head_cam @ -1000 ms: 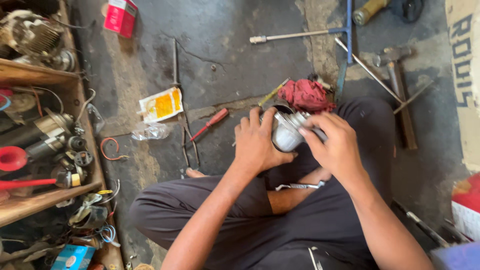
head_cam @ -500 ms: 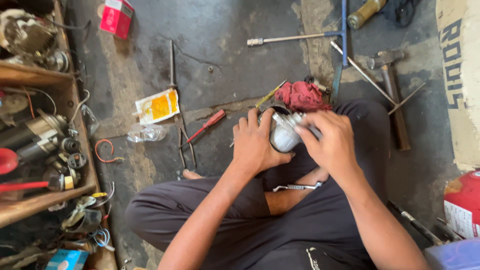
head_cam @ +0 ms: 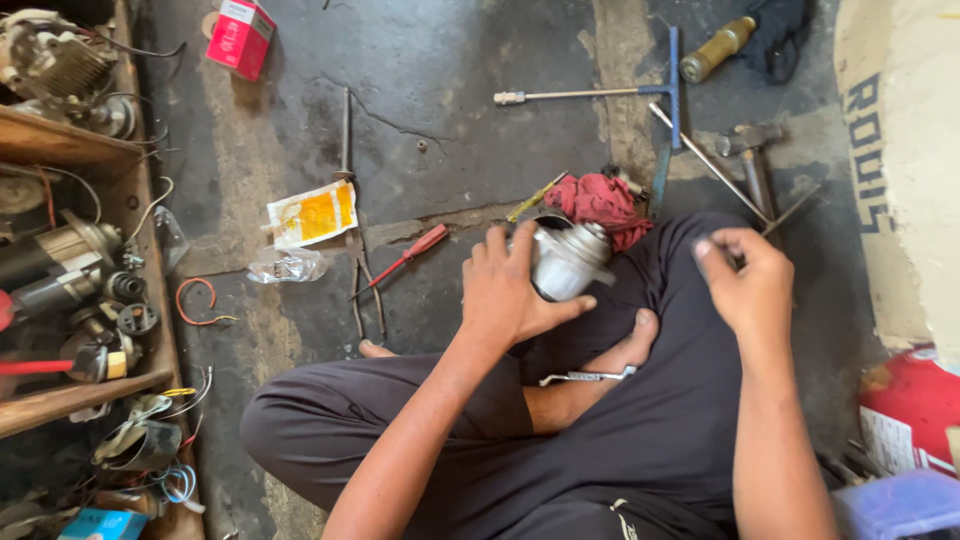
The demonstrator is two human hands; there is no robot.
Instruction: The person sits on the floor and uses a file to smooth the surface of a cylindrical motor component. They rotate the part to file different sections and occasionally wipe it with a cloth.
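left hand [head_cam: 510,290] gripping silver metal housing [head_cam: 566,262], right hand [head_cam: 748,283] pinched shut, red rag [head_cam: 603,203] beside

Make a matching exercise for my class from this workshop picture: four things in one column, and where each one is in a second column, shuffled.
Things:
1. metal cylinder part
2. red rag
3. red-handled screwdriver
4. red box

Places:
A. on the floor at the top left
B. gripped in the left hand
C. on the floor beside the yellow packet
D. just behind the metal part, by the knee

Pairs: 1-B, 2-D, 3-C, 4-A
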